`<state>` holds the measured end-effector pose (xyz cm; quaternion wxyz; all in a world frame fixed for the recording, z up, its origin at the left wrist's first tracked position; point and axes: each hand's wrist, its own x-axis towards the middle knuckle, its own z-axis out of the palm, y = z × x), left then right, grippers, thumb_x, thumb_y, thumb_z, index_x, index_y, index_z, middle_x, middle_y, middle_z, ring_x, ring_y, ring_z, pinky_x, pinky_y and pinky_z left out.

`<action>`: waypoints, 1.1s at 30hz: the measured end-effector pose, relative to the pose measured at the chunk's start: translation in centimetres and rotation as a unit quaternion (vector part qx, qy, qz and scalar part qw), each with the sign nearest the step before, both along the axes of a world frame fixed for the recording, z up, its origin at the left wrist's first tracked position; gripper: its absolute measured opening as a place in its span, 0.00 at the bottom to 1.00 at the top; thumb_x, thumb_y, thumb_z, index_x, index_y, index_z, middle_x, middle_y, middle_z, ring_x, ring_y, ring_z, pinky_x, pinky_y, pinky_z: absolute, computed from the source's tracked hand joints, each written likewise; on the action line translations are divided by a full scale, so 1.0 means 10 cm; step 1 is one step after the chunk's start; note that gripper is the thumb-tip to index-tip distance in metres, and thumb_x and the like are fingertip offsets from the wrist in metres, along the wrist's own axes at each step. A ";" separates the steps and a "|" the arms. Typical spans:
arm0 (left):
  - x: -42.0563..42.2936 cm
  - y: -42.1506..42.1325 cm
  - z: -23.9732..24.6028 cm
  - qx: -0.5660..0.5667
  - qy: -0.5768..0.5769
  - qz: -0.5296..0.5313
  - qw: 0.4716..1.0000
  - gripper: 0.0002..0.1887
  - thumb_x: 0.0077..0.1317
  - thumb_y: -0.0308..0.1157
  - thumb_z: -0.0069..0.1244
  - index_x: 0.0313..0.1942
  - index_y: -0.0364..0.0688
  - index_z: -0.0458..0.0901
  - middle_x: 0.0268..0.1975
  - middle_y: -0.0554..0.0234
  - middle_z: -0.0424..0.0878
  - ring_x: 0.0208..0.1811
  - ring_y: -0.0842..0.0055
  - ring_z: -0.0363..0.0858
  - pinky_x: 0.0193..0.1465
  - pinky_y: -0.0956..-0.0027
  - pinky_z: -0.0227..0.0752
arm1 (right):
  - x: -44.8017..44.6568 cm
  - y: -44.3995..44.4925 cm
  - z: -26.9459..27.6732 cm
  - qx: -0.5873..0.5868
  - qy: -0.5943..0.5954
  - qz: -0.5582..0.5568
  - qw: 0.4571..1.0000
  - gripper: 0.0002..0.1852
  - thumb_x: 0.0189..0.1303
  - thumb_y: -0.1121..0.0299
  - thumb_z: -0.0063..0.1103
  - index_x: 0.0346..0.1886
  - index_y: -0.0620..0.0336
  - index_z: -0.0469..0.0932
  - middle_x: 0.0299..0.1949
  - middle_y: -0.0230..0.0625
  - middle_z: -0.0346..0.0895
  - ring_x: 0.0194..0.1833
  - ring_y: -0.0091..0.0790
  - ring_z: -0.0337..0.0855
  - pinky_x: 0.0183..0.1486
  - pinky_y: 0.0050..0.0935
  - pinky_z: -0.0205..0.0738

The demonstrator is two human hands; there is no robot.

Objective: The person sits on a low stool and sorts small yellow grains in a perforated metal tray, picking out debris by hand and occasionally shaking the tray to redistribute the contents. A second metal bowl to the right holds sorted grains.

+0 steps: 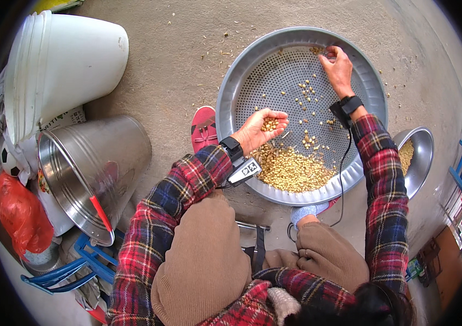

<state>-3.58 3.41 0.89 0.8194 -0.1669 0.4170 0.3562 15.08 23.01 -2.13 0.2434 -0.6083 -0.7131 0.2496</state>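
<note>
A large round grey sieve (251,81) with a perforated bottom lies before me. Yellow-tan beans (296,171), likely soybeans, are heaped along its near side, with bits of chaff among them. More beans are scattered over the holes in the middle. My left hand (257,127) is cupped palm up above the sieve's left part and holds a small pile of beans (270,124). At the far right inside wall, my right hand (338,69) has its fingers bent beside a few beans and husks (317,50). Whether anything is pinched between those fingertips is hidden.
A metal bowl (420,161) with yellow grains stands right of the sieve. On the left lie a steel bucket (104,163) and stacked white buckets (76,53), near a red plastic bag (21,214) and a blue chair frame (88,261). Debris dots the concrete floor (174,61).
</note>
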 end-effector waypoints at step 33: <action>-0.13 -0.04 -0.05 0.009 -0.006 0.041 0.999 0.13 0.63 0.27 0.42 0.44 0.29 0.77 0.39 0.54 0.80 0.38 0.75 0.81 0.44 0.73 0.79 | -0.01 -0.38 0.33 -0.165 -0.043 0.068 0.983 0.08 0.48 0.72 0.66 0.33 0.62 0.80 0.25 0.36 0.80 0.29 0.28 0.82 0.35 0.26 0.77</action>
